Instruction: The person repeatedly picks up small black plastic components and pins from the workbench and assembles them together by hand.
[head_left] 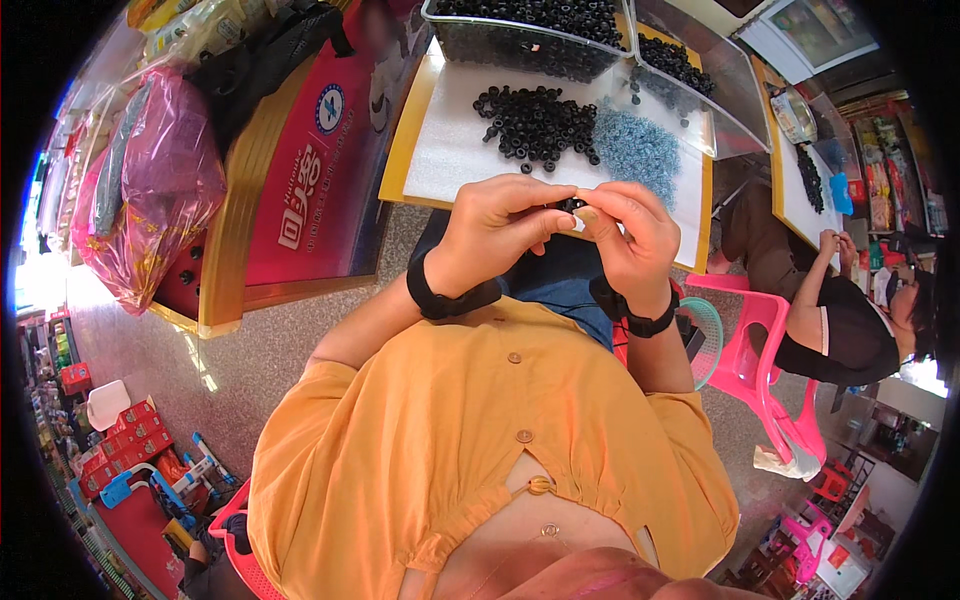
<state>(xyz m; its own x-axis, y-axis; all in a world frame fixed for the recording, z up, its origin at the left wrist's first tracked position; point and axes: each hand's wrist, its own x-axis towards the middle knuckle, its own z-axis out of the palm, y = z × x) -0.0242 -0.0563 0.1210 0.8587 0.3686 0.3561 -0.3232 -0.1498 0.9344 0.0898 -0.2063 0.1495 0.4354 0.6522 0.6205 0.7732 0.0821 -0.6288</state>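
Note:
My left hand (pixel 500 228) and my right hand (pixel 634 236) meet over the near edge of a white-topped table (pixel 430 165). Between their pinched fingertips is a small black round part (pixel 570 204), mostly covered by the fingers. Beyond the hands lies a heap of black ring-shaped parts (pixel 540 122). Touching its right side is a pile of small translucent blue pieces (pixel 637 150); their exact kind is too small to make out. Each wrist wears a black band.
At the table's far side stands a clear plastic bin (pixel 530 50) full of black parts, with another clear bin (pixel 705 95) beside it. A red display box (pixel 320 190) is at left. Right are a pink chair (pixel 750 320) and a co-worker (pixel 840 320) at another table.

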